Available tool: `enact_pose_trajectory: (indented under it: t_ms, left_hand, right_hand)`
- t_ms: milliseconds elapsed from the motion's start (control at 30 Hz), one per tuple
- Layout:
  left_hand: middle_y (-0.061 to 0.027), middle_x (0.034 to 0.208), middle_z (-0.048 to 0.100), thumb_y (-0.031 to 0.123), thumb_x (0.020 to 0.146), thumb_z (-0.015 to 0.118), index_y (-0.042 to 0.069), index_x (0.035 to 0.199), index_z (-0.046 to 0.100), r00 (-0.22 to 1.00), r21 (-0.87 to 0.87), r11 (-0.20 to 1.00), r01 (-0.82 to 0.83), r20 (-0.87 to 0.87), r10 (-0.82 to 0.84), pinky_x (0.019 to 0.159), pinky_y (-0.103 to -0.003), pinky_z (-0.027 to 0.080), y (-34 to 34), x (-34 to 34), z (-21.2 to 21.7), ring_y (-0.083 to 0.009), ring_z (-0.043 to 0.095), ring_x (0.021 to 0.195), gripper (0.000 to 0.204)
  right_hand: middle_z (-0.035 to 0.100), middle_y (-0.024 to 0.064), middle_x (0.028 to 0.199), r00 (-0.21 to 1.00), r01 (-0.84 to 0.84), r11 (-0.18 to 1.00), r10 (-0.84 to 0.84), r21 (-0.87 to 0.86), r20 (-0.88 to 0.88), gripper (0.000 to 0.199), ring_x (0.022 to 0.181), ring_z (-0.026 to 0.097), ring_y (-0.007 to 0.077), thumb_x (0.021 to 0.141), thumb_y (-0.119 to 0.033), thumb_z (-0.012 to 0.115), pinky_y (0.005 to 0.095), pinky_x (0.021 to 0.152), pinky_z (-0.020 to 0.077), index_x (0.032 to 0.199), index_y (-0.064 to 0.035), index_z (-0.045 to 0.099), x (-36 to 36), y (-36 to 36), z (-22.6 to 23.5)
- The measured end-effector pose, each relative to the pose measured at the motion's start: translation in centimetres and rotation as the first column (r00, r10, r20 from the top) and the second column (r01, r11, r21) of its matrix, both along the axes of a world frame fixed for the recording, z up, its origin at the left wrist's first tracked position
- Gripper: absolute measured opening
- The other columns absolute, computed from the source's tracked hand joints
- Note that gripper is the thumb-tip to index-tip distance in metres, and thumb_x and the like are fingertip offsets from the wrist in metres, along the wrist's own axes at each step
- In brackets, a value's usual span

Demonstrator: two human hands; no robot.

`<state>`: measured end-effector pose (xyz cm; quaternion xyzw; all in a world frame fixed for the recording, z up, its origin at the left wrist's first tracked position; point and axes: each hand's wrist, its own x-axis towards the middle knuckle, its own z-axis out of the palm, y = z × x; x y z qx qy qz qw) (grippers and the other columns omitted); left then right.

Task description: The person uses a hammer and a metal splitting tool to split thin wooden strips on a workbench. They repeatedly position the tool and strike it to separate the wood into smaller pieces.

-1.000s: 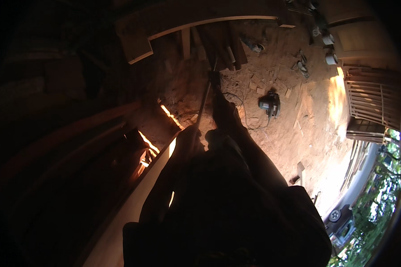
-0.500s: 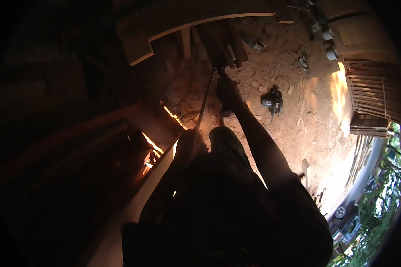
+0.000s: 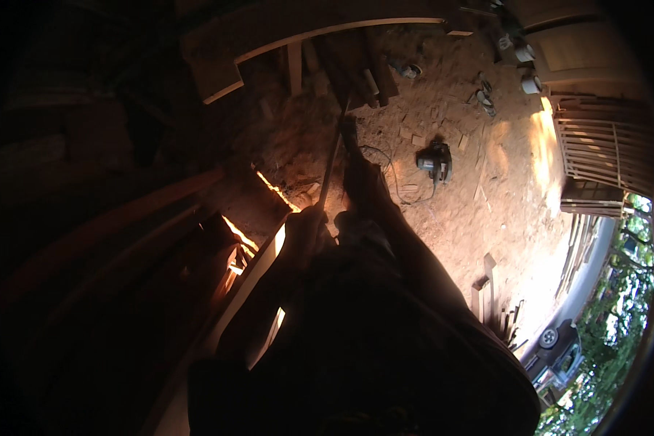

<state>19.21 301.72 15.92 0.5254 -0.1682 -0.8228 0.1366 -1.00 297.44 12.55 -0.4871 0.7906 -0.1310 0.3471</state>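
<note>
My left hand (image 3: 309, 221), in deep shadow low in front of my body, is closed around the near end of a long thin strip (image 3: 330, 167). The strip runs away from me toward dark boards; its material is too dark to tell. Just right of it, my right hand (image 3: 363, 178) is closed, with a dark narrow thing (image 3: 349, 132) reaching out beyond it beside the strip. What that thing is, shadow hides. A pale board (image 3: 251, 287) slants along my left forearm.
A circular saw (image 3: 434, 161) with a cord lies on the sandy ground (image 3: 479, 211) among wood scraps. A curved-edge board (image 3: 334, 30) spans the far side. Slatted wooden frames (image 3: 607, 142) stand at right, loose wood pieces (image 3: 487, 291) at lower right, and a parked vehicle (image 3: 556, 352) beyond.
My right hand has drawn back toward my body along the strip, and its forearm has come nearer. My left hand stays nearly in place. The whole view has shifted slightly.
</note>
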Motion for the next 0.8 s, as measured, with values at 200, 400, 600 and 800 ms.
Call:
enact_pose_trajectory:
  t_ms: [200,400,600,800]
  left_hand:
    - [0.0069,0.058,0.041,0.043,0.105,0.051,0.018,0.081,0.048,0.999,-0.008,1.000,-0.014,0.031,0.015,0.037,-0.023,0.025,-0.4,-0.4,0.4,-0.0048,0.033,0.041,0.035]
    - [0.0068,0.059,0.041,0.043,0.105,0.053,0.017,0.081,0.051,0.999,-0.023,1.000,-0.011,0.033,0.012,0.038,-0.023,0.024,0.2,0.1,-0.3,-0.0048,0.033,0.041,0.035]
    - [0.0067,0.059,0.044,0.037,0.103,0.058,0.015,0.083,0.055,0.986,-0.601,0.792,0.109,0.169,-0.007,0.038,-0.023,0.025,2.2,0.9,-4.8,-0.0035,0.035,0.043,0.030]
    - [-0.0142,0.078,0.058,0.000,0.084,0.066,0.000,0.107,0.062,0.811,-0.742,0.349,0.573,0.573,-0.113,0.051,-0.040,0.045,2.9,1.6,-7.5,-0.0302,0.061,0.062,0.023]
  right_hand:
    - [0.063,0.0116,0.072,1.000,-0.008,0.980,0.002,-0.200,-0.029,0.029,0.059,0.063,0.0266,0.091,-0.010,0.062,0.0400,0.054,0.0511,0.119,-0.0057,0.058,-0.1,-1.4,-1.4]
    - [0.066,0.0185,0.072,0.972,-0.230,0.855,0.181,-0.465,-0.148,0.052,0.063,0.068,0.0351,0.089,-0.013,0.062,0.0430,0.056,0.0529,0.139,-0.0125,0.047,-0.8,-3.0,-2.7]
    - [0.065,0.0171,0.072,0.962,-0.175,0.977,0.143,-0.121,-0.232,0.012,0.064,0.069,0.0338,0.089,-0.012,0.062,0.0441,0.055,0.0519,0.097,-0.0029,0.060,-0.3,-2.4,-2.3]
    - [0.068,0.0199,0.077,0.983,-0.175,0.933,0.147,-0.313,-0.113,0.032,0.070,0.071,0.0369,0.091,-0.013,0.060,0.0494,0.062,0.0552,0.122,-0.0057,0.059,-1.0,-2.9,-2.0]
